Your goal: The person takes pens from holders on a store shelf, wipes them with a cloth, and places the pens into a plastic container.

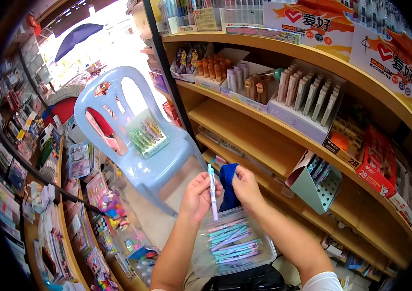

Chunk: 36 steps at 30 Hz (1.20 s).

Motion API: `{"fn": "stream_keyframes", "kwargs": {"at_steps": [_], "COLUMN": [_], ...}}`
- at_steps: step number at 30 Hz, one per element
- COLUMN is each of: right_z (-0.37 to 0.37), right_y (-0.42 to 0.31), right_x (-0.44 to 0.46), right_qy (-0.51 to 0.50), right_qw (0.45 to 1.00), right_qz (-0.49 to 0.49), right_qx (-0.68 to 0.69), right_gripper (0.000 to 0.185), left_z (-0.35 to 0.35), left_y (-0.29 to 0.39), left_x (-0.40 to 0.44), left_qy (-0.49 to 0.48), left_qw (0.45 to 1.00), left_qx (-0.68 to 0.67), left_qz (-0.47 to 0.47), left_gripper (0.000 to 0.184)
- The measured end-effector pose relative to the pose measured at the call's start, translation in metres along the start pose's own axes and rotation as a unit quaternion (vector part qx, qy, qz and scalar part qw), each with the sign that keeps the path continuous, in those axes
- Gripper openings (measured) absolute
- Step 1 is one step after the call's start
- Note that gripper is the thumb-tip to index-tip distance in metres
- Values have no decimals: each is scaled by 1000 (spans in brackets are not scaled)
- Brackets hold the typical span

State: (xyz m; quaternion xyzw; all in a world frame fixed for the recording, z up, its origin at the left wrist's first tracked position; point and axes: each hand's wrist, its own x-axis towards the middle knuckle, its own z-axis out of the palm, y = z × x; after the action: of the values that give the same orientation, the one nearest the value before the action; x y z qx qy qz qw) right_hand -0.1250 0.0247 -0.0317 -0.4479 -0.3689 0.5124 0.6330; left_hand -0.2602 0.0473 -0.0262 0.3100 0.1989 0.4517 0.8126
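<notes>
Pen [213, 200] pinched by left fingers [200, 185]; blue cloth [227, 188] gripped by right fingers [239, 178], just beside left; pen judged light, stiff, slick; best held mid-barrel.

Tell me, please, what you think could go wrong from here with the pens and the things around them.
The pen is pinched lightly between the left hand's fingers, so it could slip. The blue cloth in the right hand hangs close to the tub of pens and might catch its rim. The clear box on the chair could topple if bumped.
</notes>
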Motion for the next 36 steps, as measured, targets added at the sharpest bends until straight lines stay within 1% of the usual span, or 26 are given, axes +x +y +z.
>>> {"fn": "stream_keyframes", "kwargs": {"at_steps": [1, 2, 3, 6, 9, 12, 15, 18, 19, 22, 25, 31, 34, 36], "right_z": [-1, -2, -3, -1, 4, 0, 2, 4, 2, 2, 8, 8, 4, 7], "right_y": [-3, -5, 1, 4, -8, -6, -13, -5, 2, -2, -13, -15, 1, -8], "right_x": [-2, -3, -1, -2, -9, -8, -9, -12, -10, -10, -17, -17, -12, -15], "right_qy": [-8, -15, -33, -61, -90, -136, -212, -234, -216, -188, -171, -199, -209, -220], "right_qw": [1000, 998, 997, 992, 985, 981, 959, 956, 962, 952, 925, 914, 940, 962], "right_qz": [26, 53, 54, 96, 143, 141, 175, 39, 24, -25, -107, -93, -89, 37], "right_qx": [13, 25, 40, 50, 19, -13, -66, -172, -164, -240, -322, -341, -253, -157], "right_gripper": [11, 11, 13, 16, 24, 28, 24, 21, 19, 19, 20, 21, 23, 25], "left_z": [-3, -3, -2, -3, -7, -10, -9, 4, 8, 7, 4, 5, 6, 3], "left_y": [1, 1, 2, 4, 6, 7, 8, 10, 10, 6, 0, -1, 1, 2], "left_x": [1, 1, 2, 1, 2, 0, -1, -4, -5, -7, -6, -7, -9, -9], "left_qy": [-13, -12, -11, -21, -25, -6, 34, 88, 107, 168, 177, 180, 136, 96], "left_qw": [999, 998, 998, 995, 991, 987, 980, 975, 973, 962, 933, 935, 945, 958], "left_qx": [-39, -47, -55, -63, -79, -90, -96, -62, -44, 87, 243, 223, 205, 171], "left_qz": [14, 27, 39, 80, 104, 130, 170, 195, 199, 199, 198, 210, 217, 210], "left_gripper": [13, 13, 12, 11, 11, 11, 10, 8, 8, 9, 15, 11, 15, 19]}}
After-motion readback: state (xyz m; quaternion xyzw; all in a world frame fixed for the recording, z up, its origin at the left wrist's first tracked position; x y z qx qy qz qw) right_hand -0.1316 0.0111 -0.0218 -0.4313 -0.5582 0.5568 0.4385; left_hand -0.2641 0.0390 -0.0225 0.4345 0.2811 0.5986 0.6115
